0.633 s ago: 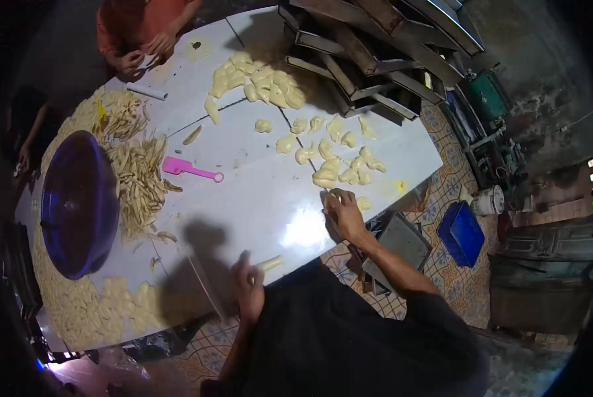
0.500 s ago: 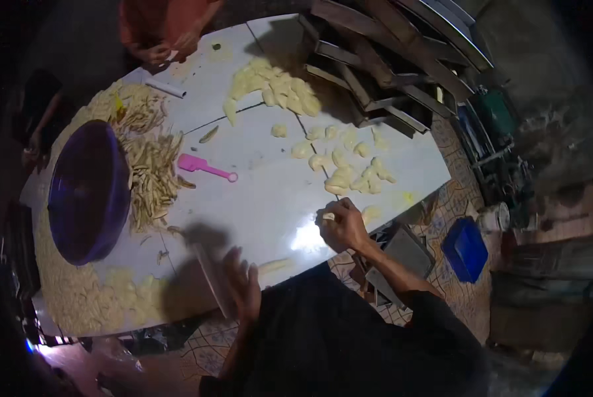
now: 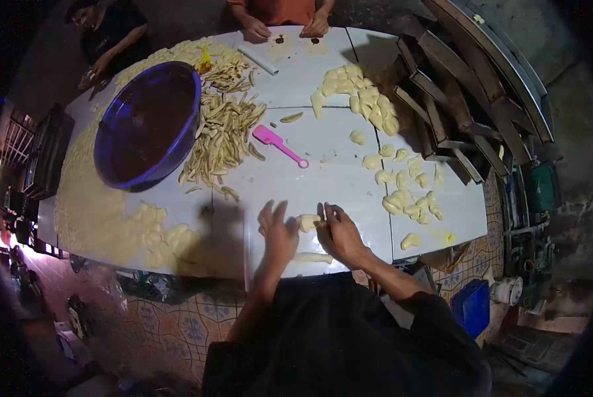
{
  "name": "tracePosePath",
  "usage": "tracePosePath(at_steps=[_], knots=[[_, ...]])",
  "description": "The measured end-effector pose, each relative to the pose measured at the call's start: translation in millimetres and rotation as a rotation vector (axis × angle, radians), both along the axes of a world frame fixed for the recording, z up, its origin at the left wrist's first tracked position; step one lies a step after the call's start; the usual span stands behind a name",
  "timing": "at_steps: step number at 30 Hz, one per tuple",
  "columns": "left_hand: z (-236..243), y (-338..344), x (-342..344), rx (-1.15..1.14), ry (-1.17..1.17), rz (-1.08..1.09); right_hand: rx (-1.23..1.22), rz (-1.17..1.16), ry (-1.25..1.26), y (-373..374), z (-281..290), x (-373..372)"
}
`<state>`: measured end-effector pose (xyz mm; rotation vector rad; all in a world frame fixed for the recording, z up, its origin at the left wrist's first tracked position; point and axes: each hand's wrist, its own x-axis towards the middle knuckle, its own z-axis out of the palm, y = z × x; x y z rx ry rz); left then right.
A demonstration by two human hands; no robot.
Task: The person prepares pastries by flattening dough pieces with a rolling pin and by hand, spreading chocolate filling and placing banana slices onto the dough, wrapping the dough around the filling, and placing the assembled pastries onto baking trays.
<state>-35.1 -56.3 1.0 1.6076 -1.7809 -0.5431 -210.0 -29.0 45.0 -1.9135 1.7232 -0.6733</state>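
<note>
A small pale piece of dough is between my two hands, over the near part of the white table. My right hand has its fingers curled at the right end of this piece. At the other end, my left hand has its fingers stretched and apart, with the thumb close against the dough. Just below both hands, near the table edge, lies a long thin strip of dough. Loose dough lumps are scattered on the table right of my hands. A thin upright edge shows left of my left forearm.
A large purple basin stands at the left, beside a heap of brownish finger-shaped pieces. A pink scoop lies mid-table. Dark wooden trays are stacked far right. Two people work across the table; a blue bin is on the floor.
My view has turned, so the table appears shifted. My right hand has come from the lumps with a dough piece toward my left hand. My left hand has moved in beside it.
</note>
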Motion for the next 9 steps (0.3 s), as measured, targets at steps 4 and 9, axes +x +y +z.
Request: tracePosePath(at_steps=[4,9], knots=[[41.0,3.9,7.0,0.201,0.021,-0.612,-0.215,0.422,0.318,3.8,-20.6,-11.0],[31.1,12.1,-5.8,0.088,-0.566,-0.655,-0.242,0.411,0.528,4.4,-45.9,-27.8]])
